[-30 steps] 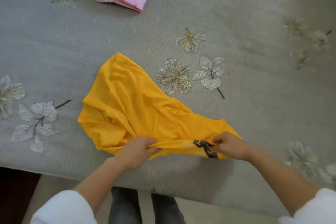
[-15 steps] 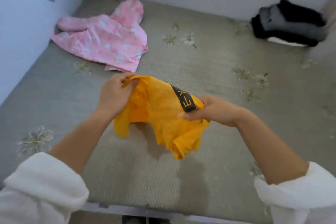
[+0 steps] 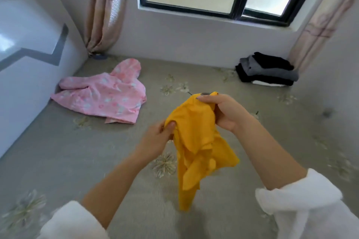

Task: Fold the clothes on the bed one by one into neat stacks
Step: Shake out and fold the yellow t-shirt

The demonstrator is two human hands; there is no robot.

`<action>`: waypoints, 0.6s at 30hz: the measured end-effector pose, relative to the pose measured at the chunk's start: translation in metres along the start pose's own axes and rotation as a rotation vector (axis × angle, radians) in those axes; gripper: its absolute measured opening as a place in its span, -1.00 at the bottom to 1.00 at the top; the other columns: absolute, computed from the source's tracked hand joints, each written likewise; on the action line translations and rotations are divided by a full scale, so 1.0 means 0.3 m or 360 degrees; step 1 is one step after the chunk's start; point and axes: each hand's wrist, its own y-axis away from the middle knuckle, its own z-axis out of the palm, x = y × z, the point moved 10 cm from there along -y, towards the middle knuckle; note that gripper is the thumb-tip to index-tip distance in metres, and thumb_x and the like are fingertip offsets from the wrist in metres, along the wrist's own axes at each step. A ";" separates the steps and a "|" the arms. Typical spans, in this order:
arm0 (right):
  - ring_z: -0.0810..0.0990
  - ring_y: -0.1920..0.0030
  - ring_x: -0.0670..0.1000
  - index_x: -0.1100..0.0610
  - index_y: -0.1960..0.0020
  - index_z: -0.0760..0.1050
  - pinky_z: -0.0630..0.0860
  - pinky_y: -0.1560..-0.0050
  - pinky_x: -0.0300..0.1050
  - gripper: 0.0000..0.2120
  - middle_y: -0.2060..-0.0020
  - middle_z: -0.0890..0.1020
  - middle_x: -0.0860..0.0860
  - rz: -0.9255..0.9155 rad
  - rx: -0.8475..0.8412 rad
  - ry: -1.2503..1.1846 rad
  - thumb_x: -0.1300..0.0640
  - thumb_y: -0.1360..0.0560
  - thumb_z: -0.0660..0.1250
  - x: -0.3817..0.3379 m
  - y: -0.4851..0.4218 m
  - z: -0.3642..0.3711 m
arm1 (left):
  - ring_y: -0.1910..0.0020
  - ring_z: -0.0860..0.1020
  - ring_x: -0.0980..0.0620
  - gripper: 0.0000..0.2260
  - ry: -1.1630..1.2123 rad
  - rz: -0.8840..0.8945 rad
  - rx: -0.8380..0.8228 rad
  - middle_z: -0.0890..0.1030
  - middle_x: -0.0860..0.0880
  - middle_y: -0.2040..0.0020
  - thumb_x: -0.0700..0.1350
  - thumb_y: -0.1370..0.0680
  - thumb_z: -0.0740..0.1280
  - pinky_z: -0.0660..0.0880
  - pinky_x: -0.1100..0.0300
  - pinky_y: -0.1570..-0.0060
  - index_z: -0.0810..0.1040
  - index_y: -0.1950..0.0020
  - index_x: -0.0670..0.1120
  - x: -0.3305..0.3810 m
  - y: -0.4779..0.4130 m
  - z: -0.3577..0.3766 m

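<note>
- The yellow garment point(image 3: 196, 141) hangs above the bed point(image 3: 77, 151), its long axis running downward below both hands.
- The right hand point(image 3: 223, 111) pinches its top edge, higher and farther away.
- The left hand point(image 3: 158, 138) grips a lower fold, closer in.

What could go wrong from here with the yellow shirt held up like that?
1. The yellow shirt hangs bunched and twisted from the left hand and the right hand, so a fold started now would likely come out crooked.
2. Both hands pinch only its upper edge, so it could slip and drop in a heap on the bed.
3. The pink jacket lies spread out close by, so laying the shirt down on that side could overlap it.
</note>
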 end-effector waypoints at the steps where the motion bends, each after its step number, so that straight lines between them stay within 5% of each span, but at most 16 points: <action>1: 0.68 0.26 0.07 0.23 0.07 0.59 0.61 0.32 -0.08 -0.94 0.22 0.69 0.12 -0.0012 0.0057 -0.0006 0.27 -0.48 0.36 -0.020 0.008 -0.031 | 0.20 0.64 0.06 -0.76 0.0146 -0.0006 0.0029 0.65 -0.02 0.22 0.00 -0.63 0.16 0.60 0.13 0.05 0.56 0.07 -0.05 0.040 -0.022 -0.032; 3: 0.65 0.24 0.06 0.28 0.01 0.59 0.61 0.27 -0.08 -0.88 0.18 0.66 0.13 -0.0022 0.0224 -0.0007 0.32 -0.46 0.37 -0.040 0.017 -0.113 | 0.25 0.65 0.06 -0.73 0.0285 0.0052 0.0006 0.66 0.00 0.30 0.00 -0.64 0.14 0.60 0.23 0.19 0.56 0.07 -0.08 0.132 -0.064 -0.082; 7: 0.43 0.49 -0.12 0.30 -0.04 0.52 0.42 0.42 -0.31 -0.86 0.49 0.49 0.01 -0.0054 0.0325 -0.0078 0.40 -0.49 0.29 -0.026 0.011 -0.189 | 0.17 0.67 0.08 -0.74 0.0270 0.0201 0.0000 0.68 0.01 0.22 0.03 -0.64 0.13 0.61 0.24 0.15 0.56 0.02 -0.05 0.299 -0.136 -0.128; 13: 0.66 0.11 0.05 0.29 -0.10 0.55 0.63 0.12 -0.17 -0.76 0.10 0.65 0.18 -0.0187 0.0238 0.0311 0.44 -0.46 0.30 0.011 0.010 -0.171 | 0.10 0.65 0.03 -0.76 0.0318 0.0235 -0.0026 0.66 0.00 0.15 0.08 -0.63 0.13 0.57 0.04 -0.02 0.53 0.06 0.03 0.411 -0.196 -0.112; 18: 0.59 0.07 0.00 0.21 -0.06 0.55 0.56 -0.02 -0.07 -0.82 0.06 0.63 0.08 0.0017 -0.0055 0.1001 0.29 -0.45 0.39 0.225 -0.027 -0.045 | 0.13 0.65 0.03 -0.73 0.0446 0.0195 -0.0051 0.66 -0.02 0.17 0.08 -0.63 0.13 0.59 0.05 0.09 0.54 0.04 -0.03 0.443 -0.213 -0.112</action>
